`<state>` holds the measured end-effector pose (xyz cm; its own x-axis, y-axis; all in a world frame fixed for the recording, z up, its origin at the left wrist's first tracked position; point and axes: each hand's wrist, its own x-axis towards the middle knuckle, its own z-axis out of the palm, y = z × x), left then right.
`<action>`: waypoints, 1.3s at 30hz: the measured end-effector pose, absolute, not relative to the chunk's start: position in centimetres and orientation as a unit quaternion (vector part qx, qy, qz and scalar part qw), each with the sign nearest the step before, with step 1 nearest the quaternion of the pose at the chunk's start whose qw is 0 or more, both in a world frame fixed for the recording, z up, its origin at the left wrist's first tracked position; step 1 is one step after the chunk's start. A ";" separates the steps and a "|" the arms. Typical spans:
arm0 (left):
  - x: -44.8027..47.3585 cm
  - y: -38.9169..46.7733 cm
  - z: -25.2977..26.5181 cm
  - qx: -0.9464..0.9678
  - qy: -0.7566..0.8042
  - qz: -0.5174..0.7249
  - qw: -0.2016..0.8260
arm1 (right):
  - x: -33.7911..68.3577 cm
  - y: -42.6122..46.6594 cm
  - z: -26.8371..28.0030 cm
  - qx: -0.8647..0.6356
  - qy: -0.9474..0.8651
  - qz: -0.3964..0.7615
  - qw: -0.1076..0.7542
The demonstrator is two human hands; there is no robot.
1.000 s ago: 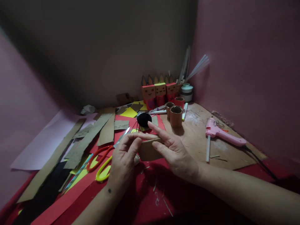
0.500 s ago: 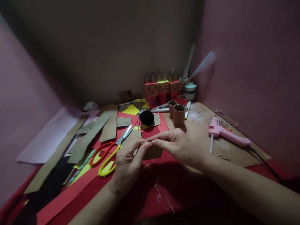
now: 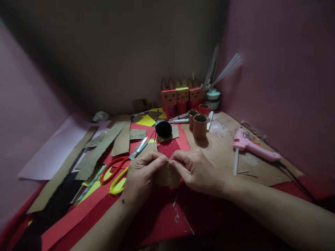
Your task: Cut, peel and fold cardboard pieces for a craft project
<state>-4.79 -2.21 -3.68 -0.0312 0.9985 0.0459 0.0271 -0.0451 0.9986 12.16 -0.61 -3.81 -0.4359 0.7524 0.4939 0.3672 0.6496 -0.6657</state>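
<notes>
A small brown piece of cardboard (image 3: 167, 176) hangs between my hands, pinched along its upper edge. My left hand (image 3: 142, 172) closes thumb and fingers on that edge from the left. From the right, my right hand (image 3: 195, 169) pinches the same edge, its fingertips close to the left ones. Just left of my left hand lie scissors (image 3: 133, 156) with one red and one yellow handle, blades pointing away. A ball of black yarn (image 3: 163, 129) rests beyond my fingers.
Cardboard strips (image 3: 103, 150) and coloured paper cover the left side. Cardboard tubes (image 3: 200, 127) stand right of the yarn, before several decorated figures (image 3: 169, 97). A pink glue gun (image 3: 255, 148) lies at the right on a wooden board (image 3: 220, 153), its cord running off the front right.
The cardboard now hangs lower and faces me more. My right hand's fingers have curled in, and both hands pinch the edge closer together.
</notes>
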 end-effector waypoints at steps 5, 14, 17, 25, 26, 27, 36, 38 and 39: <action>-4.5 -1.9 -3.4 0.481 0.498 0.488 0.531 | 11.9 -0.4 -4.1 -0.372 -0.802 0.238 0.402; -5.1 -1.4 -3.6 0.453 0.456 0.526 0.557 | 12.0 0.5 -3.9 -0.353 -0.786 0.359 0.360; -5.2 -1.3 -3.5 0.451 0.441 0.532 0.565 | 12.2 0.4 -3.7 -0.328 -0.782 0.364 0.384; -5.1 -1.2 -3.6 0.505 0.466 0.479 0.547 | 12.3 -0.1 -4.7 -0.328 -0.807 0.307 0.383; -5.1 -1.1 -3.7 0.499 0.473 0.481 0.544 | 12.3 -0.1 -4.8 -0.331 -0.803 0.318 0.381; -5.2 -1.1 -3.7 0.492 0.482 0.476 0.547 | 12.3 -0.1 -4.8 -0.334 -0.798 0.331 0.378; -5.4 -1.0 -3.4 0.461 0.455 0.439 0.623 | 12.8 1.0 -4.3 -0.384 -0.657 0.495 0.418; -5.2 -1.1 -3.6 0.460 0.463 0.459 0.603 | 12.5 1.0 -4.5 -0.377 -0.598 0.581 0.404; -5.1 -1.1 -3.7 0.465 0.465 0.463 0.594 | 12.3 1.0 -4.7 -0.368 -0.569 0.627 0.385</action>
<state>-5.06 -1.15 -3.69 0.1376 0.9830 -0.1216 -0.1179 0.1382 0.9834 12.32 1.04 -4.75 -0.4331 0.9010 -0.0244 -0.0636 -0.0576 -0.9963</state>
